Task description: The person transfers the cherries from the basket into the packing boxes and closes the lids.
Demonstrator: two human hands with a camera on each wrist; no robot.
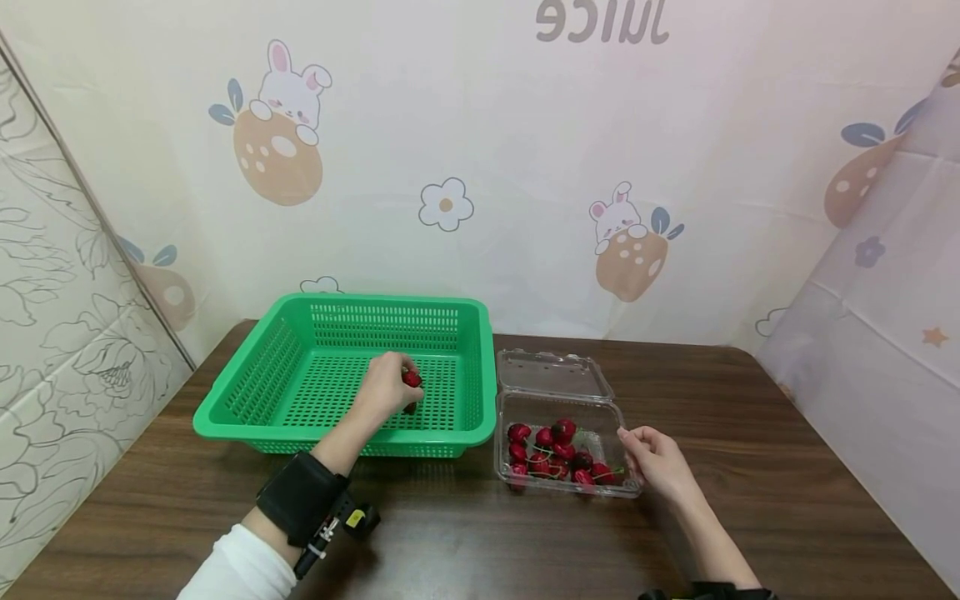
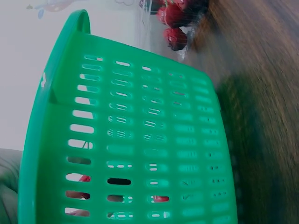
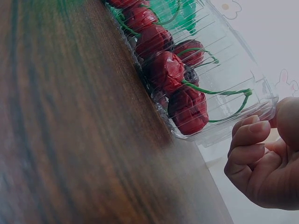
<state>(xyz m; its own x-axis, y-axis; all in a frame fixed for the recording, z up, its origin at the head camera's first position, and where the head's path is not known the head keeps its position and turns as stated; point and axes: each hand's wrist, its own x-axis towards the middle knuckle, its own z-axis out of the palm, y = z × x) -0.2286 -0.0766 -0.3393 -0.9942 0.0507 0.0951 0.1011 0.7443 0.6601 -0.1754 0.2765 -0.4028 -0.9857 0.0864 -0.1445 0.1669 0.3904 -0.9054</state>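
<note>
My left hand (image 1: 384,385) reaches over the near rim of the green plastic basket (image 1: 480,333) and holds red cherries (image 1: 412,378) low inside it; a darker one shows just under the fingertips. In the left wrist view the basket's slotted side (image 2: 135,140) hides most of that hand. To the right, a clear plastic clamshell box (image 1: 540,492) stands with its lid folded back. Several red cherries (image 1: 558,450) with green stems lie in the box. My right hand (image 1: 660,460) pinches the box's right rim between thumb and curled fingers, also seen in the right wrist view.
The box's lid (image 1: 555,375) lies back behind it, close to the basket's right side. All stands on a dark brown wooden table (image 1: 750,467). A printed curtain (image 1: 525,167) hangs along the table's back edge.
</note>
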